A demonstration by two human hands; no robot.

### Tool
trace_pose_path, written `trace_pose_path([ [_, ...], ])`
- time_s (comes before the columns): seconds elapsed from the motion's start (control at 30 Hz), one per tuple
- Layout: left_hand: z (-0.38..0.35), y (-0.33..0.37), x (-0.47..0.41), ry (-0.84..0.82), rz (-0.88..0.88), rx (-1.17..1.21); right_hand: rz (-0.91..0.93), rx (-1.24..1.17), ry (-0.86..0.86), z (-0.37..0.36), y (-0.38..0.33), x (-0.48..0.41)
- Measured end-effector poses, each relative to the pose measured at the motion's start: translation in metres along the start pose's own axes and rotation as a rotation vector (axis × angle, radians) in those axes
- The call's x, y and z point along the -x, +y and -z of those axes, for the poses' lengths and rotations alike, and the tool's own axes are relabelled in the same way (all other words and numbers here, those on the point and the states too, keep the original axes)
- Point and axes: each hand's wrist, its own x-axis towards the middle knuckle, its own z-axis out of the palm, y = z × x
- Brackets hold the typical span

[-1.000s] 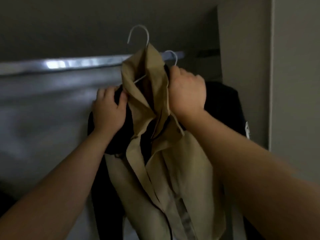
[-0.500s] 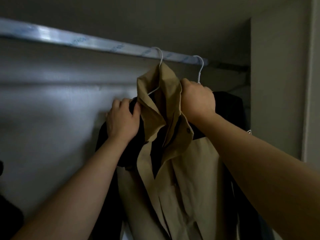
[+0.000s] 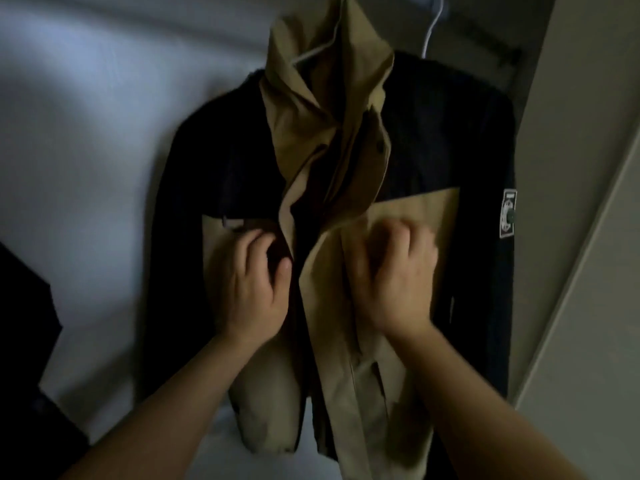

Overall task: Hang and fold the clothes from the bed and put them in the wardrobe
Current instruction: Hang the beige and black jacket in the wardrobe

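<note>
A jacket (image 3: 412, 216) with a beige collar and front panels and dark shoulders and sleeves hangs on a white hanger (image 3: 309, 55) inside the wardrobe. My left hand (image 3: 251, 289) grips the left front edge at chest height, thumb against the fabric. My right hand (image 3: 394, 275) is blurred, its fingers curled on the right front panel. A second white hanger (image 3: 431, 29) shows at the top right, going into the dark right shoulder. The dark right sleeve carries a white and green patch (image 3: 507, 212). The rail is out of frame.
The pale back wall of the wardrobe (image 3: 86, 133) lies to the left of the jacket. The wardrobe's side panel (image 3: 571, 168) stands close on the right. A dark shape (image 3: 24, 323) fills the lower left corner.
Both hands left the collar and hanger top and dropped to the jacket's chest. The view tilted down, so the rail is gone from sight.
</note>
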Motion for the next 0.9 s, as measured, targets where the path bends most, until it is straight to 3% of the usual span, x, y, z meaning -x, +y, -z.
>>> trace_pose_path([
  [0.23,-0.032,0.002,0.114,-0.408,0.421,0.328,-0.255,-0.033,-0.467,-0.026,-0.005,0.186],
  [0.3,-0.035,0.009,0.118,-0.429,0.468,0.435,-0.326,0.024,-0.553,-0.033,-0.006,0.208],
  [0.37,-0.035,0.019,0.117,-0.405,0.417,0.415,-0.374,0.065,-0.581,-0.038,-0.006,0.22],
  [0.43,-0.033,0.029,0.111,-0.486,0.41,0.455,-0.422,0.044,-0.584,-0.04,-0.007,0.223],
  [0.5,-0.032,0.034,0.108,-0.584,0.424,0.546,-0.538,-0.064,-0.579,-0.04,-0.003,0.223],
  [0.57,-0.031,0.028,0.111,-0.563,0.424,0.551,-0.677,-0.224,-0.58,-0.038,0.003,0.22],
  [0.67,-0.031,0.011,0.132,-0.57,0.565,0.484,-0.798,-0.352,-0.575,-0.034,0.016,0.215],
  [0.8,-0.04,0.002,0.178,-0.851,0.766,0.456,-0.852,-0.558,-0.637,-0.028,0.026,0.205],
  [0.9,-0.048,-0.002,0.201,-0.903,0.805,0.446,-0.861,-0.61,-0.647,-0.026,0.026,0.204],
])
